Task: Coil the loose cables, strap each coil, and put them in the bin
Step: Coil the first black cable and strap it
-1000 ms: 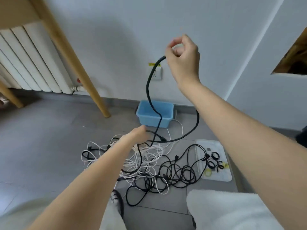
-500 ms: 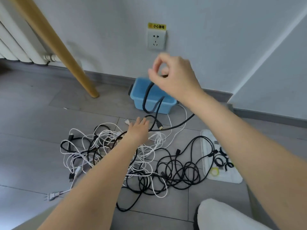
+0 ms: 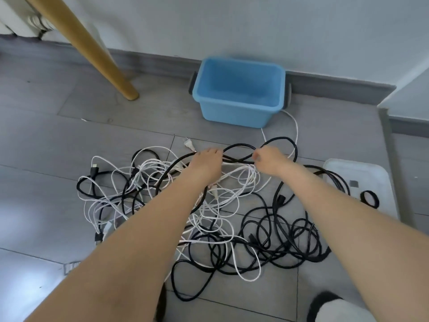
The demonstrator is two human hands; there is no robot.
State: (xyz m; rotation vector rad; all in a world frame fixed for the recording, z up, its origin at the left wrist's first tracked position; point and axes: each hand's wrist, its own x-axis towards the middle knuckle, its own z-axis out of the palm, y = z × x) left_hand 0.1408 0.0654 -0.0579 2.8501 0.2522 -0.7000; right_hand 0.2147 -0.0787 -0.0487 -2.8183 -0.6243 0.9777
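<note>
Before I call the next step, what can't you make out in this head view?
- Fingertips of left hand and right hand on the thick black cable: hidden behind the hands.
- White plastic tray with black strap ring: partly behind the right forearm.
- Which end belongs to which cable in the black-and-white pile: overlapped.

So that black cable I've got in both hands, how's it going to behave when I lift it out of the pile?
The black cable sags in loose curves between your left hand and right hand, so it is probably floppy. It runs into the tangle with the white cables, so it will likely snag and drag them along.
</note>
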